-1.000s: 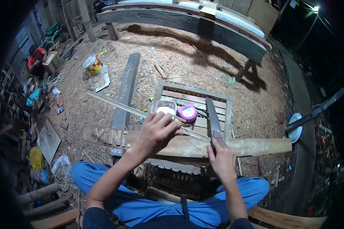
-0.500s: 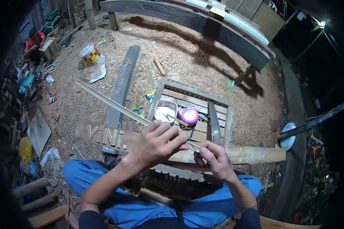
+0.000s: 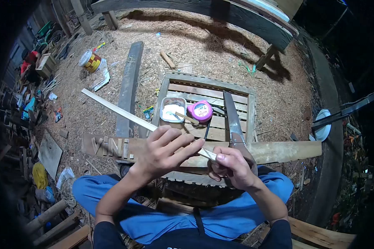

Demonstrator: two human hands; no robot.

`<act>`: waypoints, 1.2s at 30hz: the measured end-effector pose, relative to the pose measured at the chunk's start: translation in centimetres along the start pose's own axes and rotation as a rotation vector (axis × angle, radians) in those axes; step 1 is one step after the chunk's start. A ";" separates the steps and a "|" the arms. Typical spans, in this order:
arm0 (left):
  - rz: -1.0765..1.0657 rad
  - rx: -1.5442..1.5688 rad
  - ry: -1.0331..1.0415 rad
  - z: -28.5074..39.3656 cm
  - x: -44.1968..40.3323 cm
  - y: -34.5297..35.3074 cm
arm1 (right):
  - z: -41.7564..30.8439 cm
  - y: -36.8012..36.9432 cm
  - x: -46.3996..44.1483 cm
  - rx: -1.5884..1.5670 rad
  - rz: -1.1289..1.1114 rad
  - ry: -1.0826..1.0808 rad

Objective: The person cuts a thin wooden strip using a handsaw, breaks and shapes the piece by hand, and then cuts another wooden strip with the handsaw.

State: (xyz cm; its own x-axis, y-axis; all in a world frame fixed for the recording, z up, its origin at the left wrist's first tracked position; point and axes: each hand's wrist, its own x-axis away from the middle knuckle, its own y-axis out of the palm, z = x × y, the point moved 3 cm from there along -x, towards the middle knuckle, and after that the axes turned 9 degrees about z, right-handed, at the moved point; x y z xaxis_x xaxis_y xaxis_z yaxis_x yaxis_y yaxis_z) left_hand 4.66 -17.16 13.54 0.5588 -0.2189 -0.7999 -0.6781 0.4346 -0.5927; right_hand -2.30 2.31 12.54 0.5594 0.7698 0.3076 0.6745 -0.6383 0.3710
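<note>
A long thin wood strip (image 3: 116, 108) slants from the upper left down into my hands. My left hand (image 3: 164, 151) is closed around it near its lower end, palm down. My right hand (image 3: 235, 168) pinches the tip between thumb and fingers; whether anything else is in those fingers is hidden. Dark slanted lines show on the strip between the hands. Beneath lies a wide board (image 3: 278, 153) with small wood pieces (image 3: 119, 146) on its left part. Just beyond are a pink tape measure (image 3: 201, 111), a tub of white stuff (image 3: 172, 99) with a stick, and a handsaw (image 3: 233, 120).
These tools rest on a slatted wooden frame (image 3: 252, 116). A dark beam (image 3: 131, 83) lies beyond it on the left, near a yellow-red bucket (image 3: 89, 61). A heavy raised timber (image 3: 174, 9) crosses the back. At far left another person (image 3: 28, 64) sits by a wooden box (image 3: 47, 65).
My right hand has come up against the strip's end and now grips it. The strip shows more of its flat face. The view has shifted slightly.
</note>
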 end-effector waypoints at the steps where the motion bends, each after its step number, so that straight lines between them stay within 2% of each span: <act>1: 0.000 0.000 0.003 0.0 0.0 0.1 | 0.0 0.0 0.0 -0.022 -0.001 0.000; 12: 0.069 -0.102 0.016 0.9 0.0 -0.4 | 0.3 0.2 0.5 -0.136 -0.056 -0.005; 15: 0.032 -0.099 0.000 0.8 0.0 -0.4 | 0.1 0.0 0.5 -0.174 -0.085 -0.008; 17: 0.003 -0.054 -0.025 0.3 -0.5 -0.4 | -0.7 -0.3 0.6 0.161 0.046 -0.081; 19: -0.071 0.031 -0.099 -0.2 -1.1 -0.5 | -1.5 -0.3 0.4 0.233 0.076 -0.089; 21: -0.093 0.006 -0.108 -0.3 -1.4 -0.7 | -1.8 -0.6 0.2 0.657 0.155 -0.273; 25: -0.162 -0.049 -0.110 -0.3 -1.3 -0.7 | -1.8 -0.3 0.0 0.772 0.204 -0.420; 29: -0.177 0.015 -0.122 -0.2 -1.6 -0.7 | -1.9 -0.4 0.0 0.806 0.182 -0.392; 32: -0.196 0.089 -0.128 -0.2 -1.5 -0.5 | -0.7 -1.1 -0.4 0.789 0.130 -0.388; 34: -0.226 0.151 -0.143 0.0 -1.4 -0.2 | -0.1 -1.0 -0.4 0.706 0.128 -0.510; 36: -0.207 0.218 -0.172 0.2 -1.4 -0.2 | -0.2 -1.1 0.1 0.662 0.106 -0.450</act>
State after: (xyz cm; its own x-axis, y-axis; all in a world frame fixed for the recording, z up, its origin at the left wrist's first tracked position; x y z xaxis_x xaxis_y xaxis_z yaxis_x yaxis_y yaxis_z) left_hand 4.08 -16.70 14.81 0.7585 -0.1794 -0.6265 -0.4346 0.5771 -0.6914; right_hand -3.08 3.15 12.35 0.6819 0.7211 -0.1226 0.6734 -0.6844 -0.2797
